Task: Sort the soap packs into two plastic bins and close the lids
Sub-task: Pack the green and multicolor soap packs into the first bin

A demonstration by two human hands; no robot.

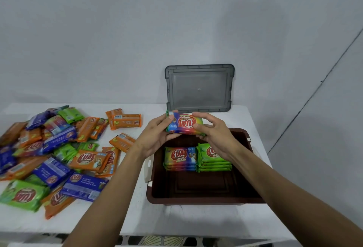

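A brown plastic bin (204, 200) sits open on the tabletop, right under both hands. Two stacks of soap packs stand side by side against its far wall, and the near half of its floor is bare. The stack of rainbow packs (180, 158) lies below the left hand, and the stack of green packs (215, 165) lies below the right hand, partly hidden by its wrist. The two stacks touch. A white clip (148, 165) shows on the bin's left side. Beyond the hands a see-through grey lid (199, 88) stands on its long edge at the back of the tabletop, leaning on the wall.

Both forearms reach forward over the bin. The left hand (157, 132) grips the left end of one rainbow soap pack (183, 123), with its thumb on the top face and its fingers curled beneath. The right hand (214, 134) grips the right end, with its fingers curled over the far edge. The pack is held level above the bin's far rim, and its red logo is upside down in the head view.

Well to the left of the left hand, a loose pile of soap packs (55, 154) in orange, blue, green and rainbow wrappers spreads over the white tabletop (176, 221). A plain pale wall (176, 20) rises behind. A strip of patterned floor (157, 241) shows below the near edge.
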